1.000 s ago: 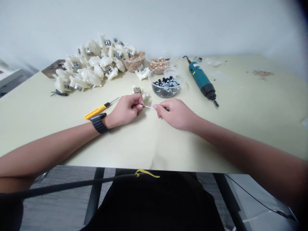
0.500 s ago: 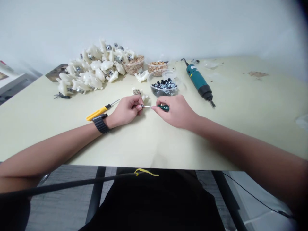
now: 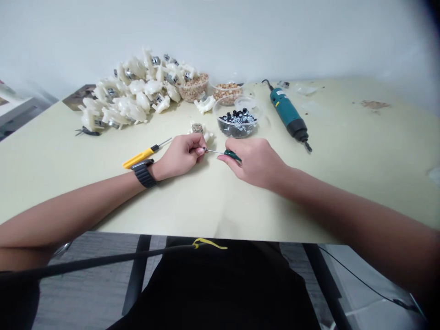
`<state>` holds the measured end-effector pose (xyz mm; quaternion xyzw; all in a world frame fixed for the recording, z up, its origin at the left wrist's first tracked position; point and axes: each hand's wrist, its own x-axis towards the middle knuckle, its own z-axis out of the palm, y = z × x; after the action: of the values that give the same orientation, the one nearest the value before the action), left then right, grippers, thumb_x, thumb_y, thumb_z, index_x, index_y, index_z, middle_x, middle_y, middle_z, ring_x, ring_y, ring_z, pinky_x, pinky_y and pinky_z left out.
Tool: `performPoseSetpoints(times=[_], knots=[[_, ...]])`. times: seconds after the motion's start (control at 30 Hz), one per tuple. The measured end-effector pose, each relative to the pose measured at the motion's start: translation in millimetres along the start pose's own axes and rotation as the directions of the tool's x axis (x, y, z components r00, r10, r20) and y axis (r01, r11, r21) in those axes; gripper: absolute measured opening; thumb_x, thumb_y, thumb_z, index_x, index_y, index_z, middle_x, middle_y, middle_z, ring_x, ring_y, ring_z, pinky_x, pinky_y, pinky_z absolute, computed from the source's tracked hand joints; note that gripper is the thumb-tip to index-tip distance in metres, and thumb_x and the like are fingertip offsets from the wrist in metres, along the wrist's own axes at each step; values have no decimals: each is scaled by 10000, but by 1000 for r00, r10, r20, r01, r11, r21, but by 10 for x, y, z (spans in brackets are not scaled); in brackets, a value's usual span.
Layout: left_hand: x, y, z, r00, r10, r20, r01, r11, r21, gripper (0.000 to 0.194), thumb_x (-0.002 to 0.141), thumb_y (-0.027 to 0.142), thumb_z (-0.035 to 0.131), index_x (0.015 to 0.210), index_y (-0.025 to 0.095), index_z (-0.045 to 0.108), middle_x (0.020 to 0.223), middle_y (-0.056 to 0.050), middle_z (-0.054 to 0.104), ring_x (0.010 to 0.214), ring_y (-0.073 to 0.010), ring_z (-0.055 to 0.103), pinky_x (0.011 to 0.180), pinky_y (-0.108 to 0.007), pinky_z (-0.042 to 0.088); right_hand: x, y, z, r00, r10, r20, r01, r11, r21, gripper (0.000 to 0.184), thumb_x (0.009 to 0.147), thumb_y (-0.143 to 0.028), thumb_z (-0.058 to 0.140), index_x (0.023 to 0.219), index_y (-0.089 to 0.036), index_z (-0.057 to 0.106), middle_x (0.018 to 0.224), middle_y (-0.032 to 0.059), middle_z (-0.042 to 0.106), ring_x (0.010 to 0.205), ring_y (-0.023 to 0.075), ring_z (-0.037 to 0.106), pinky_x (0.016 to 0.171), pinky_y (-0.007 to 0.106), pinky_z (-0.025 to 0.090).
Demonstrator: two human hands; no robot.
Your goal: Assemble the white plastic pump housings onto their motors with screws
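Observation:
My right hand (image 3: 257,160) is closed round the green handle of a screwdriver (image 3: 233,155), its thin metal shaft pointing left. The tip meets a small dark piece (image 3: 205,150) pinched between the thumb and finger of my left hand (image 3: 182,155); its exact kind is too small to make out. Just beyond my left fingers lies a cream plastic part with a round metal motor (image 3: 197,128) on it. Behind my right hand stands a clear round tub (image 3: 220,128) of black and silver small hardware. A yellow-handled screwdriver (image 3: 139,158) rests beside my left wrist.
A heap of cream plastic parts (image 3: 137,98) fills the back left, with dark pliers (image 3: 87,132) in front. Two tubs of small tan pieces (image 3: 194,89) stand behind. A green electric screwdriver (image 3: 288,114) lies back right. The table's front edge (image 3: 220,238) runs before my lap.
My right hand has drawn slightly right and down, so more of the screwdriver shaft shows. My left hand keeps its pinch. The whole view has shifted a little.

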<state>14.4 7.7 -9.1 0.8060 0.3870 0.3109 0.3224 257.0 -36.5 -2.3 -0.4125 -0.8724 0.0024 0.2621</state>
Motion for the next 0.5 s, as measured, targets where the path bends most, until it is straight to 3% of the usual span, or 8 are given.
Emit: performPoseSetpoints(times=[0.1, 0.2, 0.37, 0.5], knots=[[-1, 11, 1, 1000, 3, 2, -3, 1000, 5, 42, 803, 155, 545, 784, 189, 561, 622, 16, 629, 571, -119, 509, 574, -274, 378, 1, 24, 8, 998, -24, -54, 28, 998, 65, 221, 1017, -325, 656, 864, -191, 570, 751, 17, 573, 672, 154, 438, 674, 311, 296], [-7, 28, 2, 1000, 27, -2, -27, 999, 20, 39, 787, 154, 543, 780, 190, 556, 619, 23, 626, 576, -118, 517, 578, -268, 383, 43, 8, -5, 992, 107, -68, -96, 984, 151, 261, 974, -349, 686, 816, -201, 540, 704, -6, 556, 630, 135, 422, 664, 309, 308], [-9, 28, 10, 999, 34, -17, -34, 999, 24, 41, 766, 150, 546, 772, 191, 547, 616, 28, 623, 576, -116, 516, 577, -260, 381, 112, -69, -63, 949, 293, 112, -311, 927, 209, 433, 1046, -336, 532, 636, -204, 497, 584, -3, 490, 587, 138, 401, 643, 343, 267], [-6, 26, 12, 1000, 15, -8, -15, 1000, -3, 49, 772, 143, 543, 779, 190, 553, 606, 30, 615, 561, -114, 497, 571, -261, 376, 74, -83, -52, 969, 241, 50, -246, 953, 179, 367, 1027, -368, 623, 712, -198, 541, 631, -2, 530, 603, 135, 403, 650, 329, 285]])
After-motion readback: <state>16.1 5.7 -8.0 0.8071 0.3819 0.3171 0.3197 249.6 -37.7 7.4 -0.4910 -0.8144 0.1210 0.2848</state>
